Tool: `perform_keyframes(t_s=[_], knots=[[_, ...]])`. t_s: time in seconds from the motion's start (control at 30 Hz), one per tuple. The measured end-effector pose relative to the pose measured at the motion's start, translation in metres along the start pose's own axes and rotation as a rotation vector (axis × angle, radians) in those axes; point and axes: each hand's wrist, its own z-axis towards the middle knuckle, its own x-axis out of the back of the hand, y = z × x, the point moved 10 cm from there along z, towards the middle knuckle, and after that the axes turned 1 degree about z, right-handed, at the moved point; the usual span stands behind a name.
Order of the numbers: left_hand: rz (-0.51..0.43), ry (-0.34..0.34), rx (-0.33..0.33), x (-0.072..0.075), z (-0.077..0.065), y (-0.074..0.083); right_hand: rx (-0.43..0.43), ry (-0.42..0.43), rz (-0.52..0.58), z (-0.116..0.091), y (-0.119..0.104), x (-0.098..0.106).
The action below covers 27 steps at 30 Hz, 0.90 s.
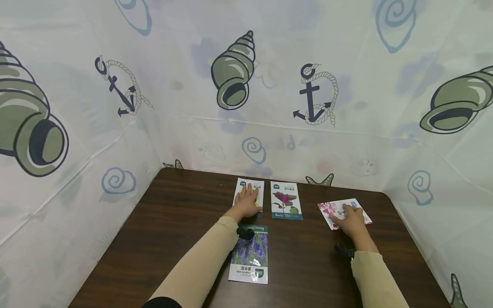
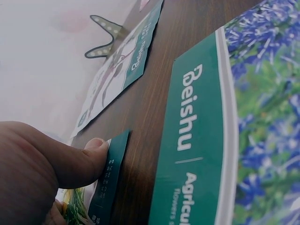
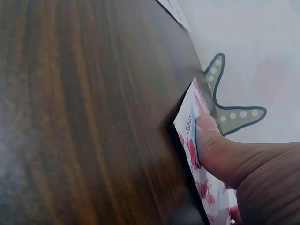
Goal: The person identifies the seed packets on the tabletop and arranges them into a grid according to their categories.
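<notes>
My left hand [image 1: 246, 202] rests spread over a seed packet [image 1: 238, 187] with yellow and green print near the back edge of the table. Its thumb [image 2: 97, 152] lies on that packet's dark green end strip in the left wrist view. Over to the right, my right hand [image 1: 352, 220] holds a white packet with pink flowers [image 1: 329, 209], turned at an angle. The right thumb [image 3: 206, 133] lies along the packet's face, and a dark shadow runs under the near edge. The other right fingers are partly hidden.
Between the hands lies a packet with a magenta flower [image 1: 286, 201]. A lavender packet [image 1: 250, 252] lies nearer, partly under the left wrist. The dark wooden table [image 1: 185, 214] meets a pale curtain [image 1: 173, 94] printed with shells and anchors.
</notes>
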Motion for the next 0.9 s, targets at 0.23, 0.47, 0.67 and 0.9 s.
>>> perform_keyframes(t_s=[0.23,0.47,0.67,0.9], knots=[[0.025,-0.004,0.006,-0.008,0.007,-0.008,0.007,-0.001,0.012,-0.008,-0.003,-0.003],[0.007,-0.013,0.011,-0.009,0.007,-0.009,-0.002,-0.011,0.019,-0.014,-0.005,-0.007],[0.012,-0.010,0.007,-0.009,0.008,-0.009,0.015,0.002,0.024,-0.021,-0.009,-0.009],[0.007,-0.005,0.004,-0.007,0.010,-0.008,0.032,0.015,0.027,-0.027,-0.011,-0.010]])
